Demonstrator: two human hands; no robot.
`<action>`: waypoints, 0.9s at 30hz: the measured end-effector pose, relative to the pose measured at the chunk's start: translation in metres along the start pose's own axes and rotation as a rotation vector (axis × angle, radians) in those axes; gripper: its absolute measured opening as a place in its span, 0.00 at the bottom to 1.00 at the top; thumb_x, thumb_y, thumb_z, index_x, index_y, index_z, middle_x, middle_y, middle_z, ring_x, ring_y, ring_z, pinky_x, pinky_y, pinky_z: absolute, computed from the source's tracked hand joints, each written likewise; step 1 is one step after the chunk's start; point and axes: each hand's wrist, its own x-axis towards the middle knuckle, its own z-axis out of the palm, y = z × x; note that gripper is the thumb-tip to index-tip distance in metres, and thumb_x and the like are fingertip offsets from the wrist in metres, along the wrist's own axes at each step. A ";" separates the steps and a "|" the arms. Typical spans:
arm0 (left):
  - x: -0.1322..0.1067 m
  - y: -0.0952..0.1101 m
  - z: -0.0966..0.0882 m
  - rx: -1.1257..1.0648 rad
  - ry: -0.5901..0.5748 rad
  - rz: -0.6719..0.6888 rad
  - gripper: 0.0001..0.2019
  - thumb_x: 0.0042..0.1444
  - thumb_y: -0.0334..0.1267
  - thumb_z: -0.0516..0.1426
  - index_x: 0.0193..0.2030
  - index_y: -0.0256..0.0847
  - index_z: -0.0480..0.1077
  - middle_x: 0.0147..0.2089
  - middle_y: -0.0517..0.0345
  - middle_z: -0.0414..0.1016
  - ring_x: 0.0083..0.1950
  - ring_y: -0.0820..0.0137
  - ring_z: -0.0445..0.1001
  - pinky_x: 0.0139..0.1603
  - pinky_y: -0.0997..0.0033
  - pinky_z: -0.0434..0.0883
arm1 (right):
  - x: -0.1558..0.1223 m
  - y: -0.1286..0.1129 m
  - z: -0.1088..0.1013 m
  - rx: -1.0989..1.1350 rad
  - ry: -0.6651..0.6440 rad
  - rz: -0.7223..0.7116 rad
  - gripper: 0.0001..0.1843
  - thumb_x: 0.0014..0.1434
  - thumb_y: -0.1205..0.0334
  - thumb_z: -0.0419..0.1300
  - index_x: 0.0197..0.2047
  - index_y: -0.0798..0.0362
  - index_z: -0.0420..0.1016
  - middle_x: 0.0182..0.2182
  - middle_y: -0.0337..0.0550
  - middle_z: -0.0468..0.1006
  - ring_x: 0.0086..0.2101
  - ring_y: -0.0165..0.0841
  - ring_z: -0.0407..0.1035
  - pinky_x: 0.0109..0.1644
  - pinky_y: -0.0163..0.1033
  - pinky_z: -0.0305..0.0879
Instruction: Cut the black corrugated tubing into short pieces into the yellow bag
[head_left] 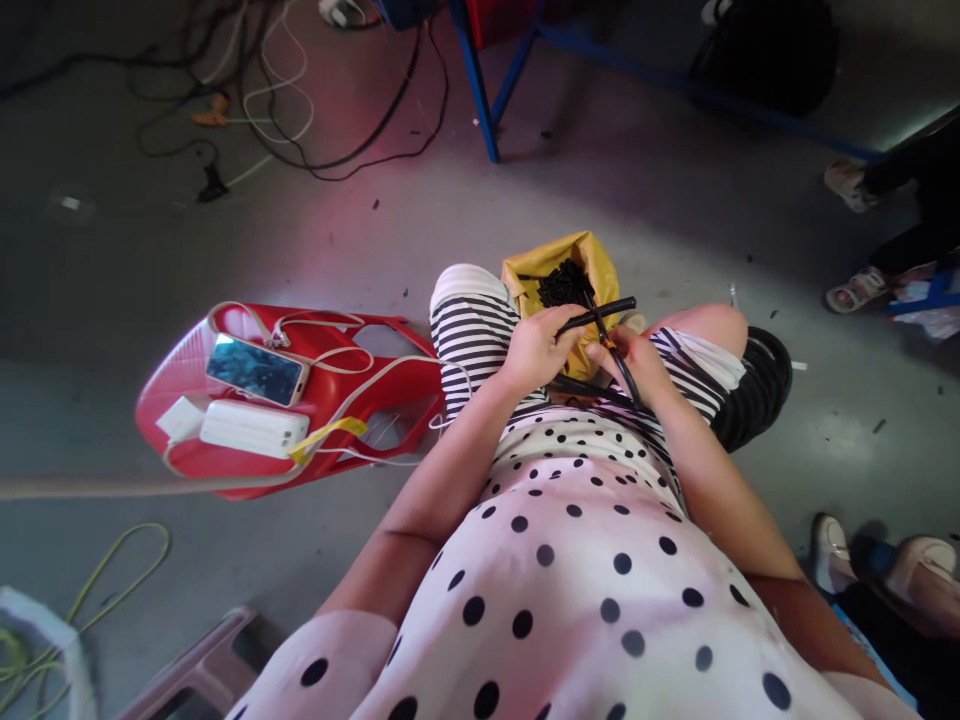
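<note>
Corrugated black tube, a short ribbed length, lies crosswise above the person's lap, between the two knees and just in front of a yellow bag. The left hand is closed around its near end, fingers curled over it. The right hand pinches a thinner black tube length that runs down from the short piece and across the lap; the two hands sit close together, nearly touching. Whether the thin length is joined to the ribbed one cannot be told.

The yellow bag stands open between the striped knees, with a heap of small black pieces inside. Beside the right knee, on the floor, rests a coil of black tubing, partly hidden by the leg.

To the left of the left knee sits a red plastic stool. On it lie a smartphone face up, a white power bank just in front of it, and white charging cables looping over the seat.

Farther off, tangled cords spread over the grey floor near a blue metal frame. Another person's sandalled foot shows at the right edge, and pale shoes at the lower right.
</note>
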 end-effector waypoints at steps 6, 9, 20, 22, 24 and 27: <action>0.004 -0.022 0.012 -0.060 0.047 -0.118 0.13 0.67 0.30 0.63 0.54 0.43 0.86 0.55 0.53 0.92 0.55 0.61 0.89 0.62 0.62 0.82 | 0.013 0.002 0.013 -0.041 0.066 0.057 0.40 0.54 0.18 0.71 0.28 0.44 0.60 0.23 0.38 0.67 0.28 0.35 0.61 0.35 0.44 0.61; 0.005 -0.029 0.016 -0.073 0.022 -0.140 0.13 0.67 0.29 0.63 0.54 0.42 0.86 0.55 0.52 0.92 0.55 0.60 0.89 0.60 0.62 0.82 | 0.023 0.005 0.013 0.022 -0.012 0.068 0.39 0.52 0.19 0.72 0.32 0.44 0.63 0.25 0.37 0.70 0.29 0.35 0.64 0.34 0.42 0.63; 0.019 -0.045 0.043 -0.232 0.099 -0.359 0.11 0.63 0.25 0.65 0.48 0.42 0.85 0.47 0.53 0.90 0.50 0.63 0.87 0.58 0.64 0.81 | 0.057 0.014 0.024 0.156 0.071 0.208 0.40 0.47 0.23 0.79 0.28 0.44 0.62 0.18 0.34 0.67 0.21 0.34 0.65 0.26 0.41 0.60; 0.024 -0.048 0.043 -0.439 0.209 -0.509 0.03 0.67 0.32 0.68 0.45 0.41 0.83 0.37 0.57 0.85 0.39 0.67 0.83 0.47 0.69 0.80 | 0.053 0.022 0.021 0.256 0.012 0.225 0.39 0.45 0.26 0.82 0.31 0.45 0.65 0.20 0.35 0.71 0.21 0.34 0.67 0.25 0.40 0.63; 0.030 -0.049 0.036 -0.712 0.312 -0.652 0.06 0.71 0.40 0.67 0.46 0.39 0.80 0.30 0.61 0.78 0.29 0.73 0.74 0.36 0.74 0.74 | 0.041 0.031 0.014 0.313 -0.077 0.205 0.39 0.40 0.32 0.86 0.33 0.46 0.67 0.22 0.35 0.74 0.24 0.34 0.70 0.27 0.39 0.68; 0.040 -0.041 0.017 -1.112 0.433 -0.724 0.11 0.76 0.45 0.63 0.55 0.40 0.79 0.31 0.62 0.76 0.27 0.76 0.70 0.32 0.77 0.71 | 0.012 0.038 0.005 0.357 -0.213 0.223 0.39 0.34 0.39 0.89 0.34 0.47 0.69 0.24 0.34 0.75 0.25 0.34 0.72 0.28 0.38 0.71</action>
